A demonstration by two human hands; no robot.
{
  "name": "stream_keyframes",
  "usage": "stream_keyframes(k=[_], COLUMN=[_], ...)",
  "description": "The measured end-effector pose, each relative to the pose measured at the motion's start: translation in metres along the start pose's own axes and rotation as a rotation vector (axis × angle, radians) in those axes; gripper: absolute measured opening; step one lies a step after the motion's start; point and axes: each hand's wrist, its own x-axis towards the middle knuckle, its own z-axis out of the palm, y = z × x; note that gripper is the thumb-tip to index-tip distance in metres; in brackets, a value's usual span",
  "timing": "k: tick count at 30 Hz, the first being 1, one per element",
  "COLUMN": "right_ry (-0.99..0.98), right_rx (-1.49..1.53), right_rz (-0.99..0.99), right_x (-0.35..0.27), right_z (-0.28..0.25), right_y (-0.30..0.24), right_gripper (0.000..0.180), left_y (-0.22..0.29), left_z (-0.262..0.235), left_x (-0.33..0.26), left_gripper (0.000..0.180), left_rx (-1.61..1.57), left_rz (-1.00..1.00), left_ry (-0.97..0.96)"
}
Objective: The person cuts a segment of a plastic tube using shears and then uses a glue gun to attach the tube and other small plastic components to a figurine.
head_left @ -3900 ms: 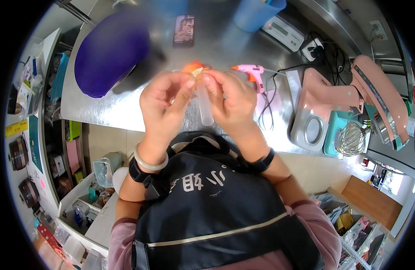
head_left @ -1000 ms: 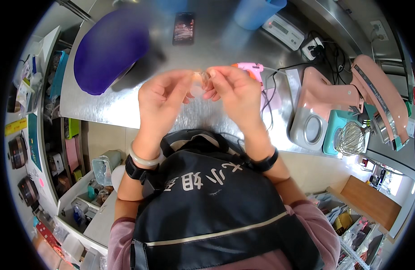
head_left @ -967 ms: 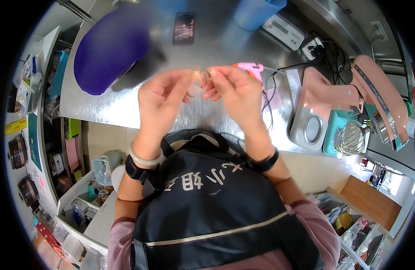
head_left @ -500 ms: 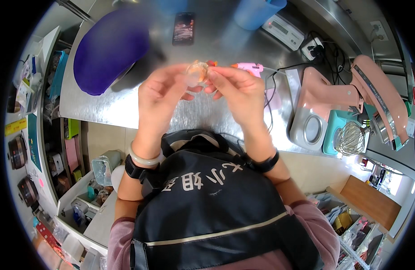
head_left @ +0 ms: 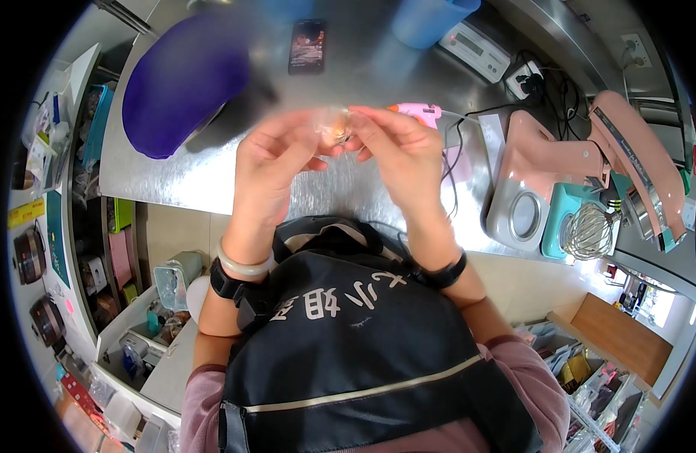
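Note:
A small clear plastic wrapper with something orange inside (head_left: 333,130) is held up between my two hands, above the near part of the metal table. My left hand (head_left: 275,155) pinches its left side with thumb and fingers. On the other side, the thumb and forefinger of my right hand (head_left: 393,147) close on its upper right edge. Glare and blur hide what exactly is inside. Just beyond my right fingers lies a pink glue gun (head_left: 420,113) with an orange tip.
The steel table (head_left: 189,181) carries a purple cloth-like item (head_left: 183,83) at left, a phone (head_left: 307,47), a blue container (head_left: 431,21) and a white scale (head_left: 475,51). Cables (head_left: 563,106) trail near a pink stand mixer (head_left: 555,147) and a wire whisk (head_left: 588,230) at right.
The wrapped piece has turned between my fingers, and the orange and red bits at its top no longer show. My hands have shifted only slightly.

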Motion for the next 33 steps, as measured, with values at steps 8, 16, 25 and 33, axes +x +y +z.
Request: stream_keyframes(k=[8,16,25,33], right_ry=[-0.019,-0.047,-0.034,-0.006], right_rx=[-0.029,-0.065,-0.157,-0.164], right_rz=[-0.017,-0.109,-0.197,-0.274], right_x=[-0.001,-0.002,-0.004,-0.002], right_z=[-0.002,-0.002,0.002,0.002], right_y=[0.000,0.004,0.007,0.015], right_gripper=[0.015,0.015,0.015,0.014], left_y=[0.003,0.002,-0.011,-0.010], left_z=[0.000,0.001,-0.005,-0.003], left_x=[0.000,0.002,0.005,0.004], left_gripper=[0.028,0.028,0.023,0.023], left_rx=[-0.023,-0.014,-0.117,-0.110], left_rz=[-0.056,-0.038,0.032,-0.012], left_ry=[0.003,0.012,0.011,0.028])
